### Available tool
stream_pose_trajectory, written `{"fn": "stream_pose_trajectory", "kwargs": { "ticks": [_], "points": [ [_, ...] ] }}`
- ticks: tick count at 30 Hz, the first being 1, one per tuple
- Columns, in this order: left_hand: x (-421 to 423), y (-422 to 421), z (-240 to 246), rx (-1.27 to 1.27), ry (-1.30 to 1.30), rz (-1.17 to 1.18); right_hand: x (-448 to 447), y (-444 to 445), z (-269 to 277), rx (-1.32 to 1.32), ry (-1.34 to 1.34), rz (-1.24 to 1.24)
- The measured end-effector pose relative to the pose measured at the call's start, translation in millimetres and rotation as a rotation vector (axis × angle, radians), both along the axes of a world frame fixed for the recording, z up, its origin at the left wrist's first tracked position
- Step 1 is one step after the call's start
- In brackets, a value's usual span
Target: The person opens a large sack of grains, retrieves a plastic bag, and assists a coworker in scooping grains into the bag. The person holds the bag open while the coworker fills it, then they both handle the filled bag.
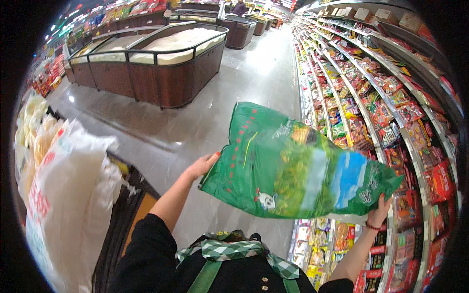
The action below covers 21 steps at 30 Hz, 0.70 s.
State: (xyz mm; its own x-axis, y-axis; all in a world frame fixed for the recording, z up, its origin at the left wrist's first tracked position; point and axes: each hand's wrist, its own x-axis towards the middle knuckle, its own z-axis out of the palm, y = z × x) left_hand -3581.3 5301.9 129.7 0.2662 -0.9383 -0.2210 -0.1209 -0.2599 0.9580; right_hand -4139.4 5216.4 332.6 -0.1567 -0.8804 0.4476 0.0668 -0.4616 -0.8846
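Observation:
A large green plastic sack [271,164] is stretched sideways in front of my chest, above the aisle floor. Printed on it are a landscape picture, a cartoon face and some writing. My left hand [202,165] grips its left end, with the thumb on top and the other fingers hidden behind the edge. At the narrower right end, my right hand [379,212] grips the lower corner, its fingers partly hidden by the sack. A dark red bracelet [373,227] circles my right wrist.
Long shelves [366,121] of packaged snacks run along my right side. To my left, white plastic bags [73,190] hang beside a dark-edged counter [126,205]. Ahead stands a wooden bulk bin [179,80] of pale grain. A person [240,8] is far off.

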Motion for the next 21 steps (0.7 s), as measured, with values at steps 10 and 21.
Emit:
{"fn": "stream_pose_trajectory", "kwargs": {
  "ticks": [10, 21],
  "points": [
    [12.3, -245.5, -4.2, -0.027, -0.305, 0.045, 33.5, -246.0, -107.4, 0.266, -0.102, 0.014],
    [170.5, -387.9, -36.2, -0.034, -0.057, 0.973, 309.0, -680.1, -183.0, 0.048, 0.184, -0.03]
  ]
}}
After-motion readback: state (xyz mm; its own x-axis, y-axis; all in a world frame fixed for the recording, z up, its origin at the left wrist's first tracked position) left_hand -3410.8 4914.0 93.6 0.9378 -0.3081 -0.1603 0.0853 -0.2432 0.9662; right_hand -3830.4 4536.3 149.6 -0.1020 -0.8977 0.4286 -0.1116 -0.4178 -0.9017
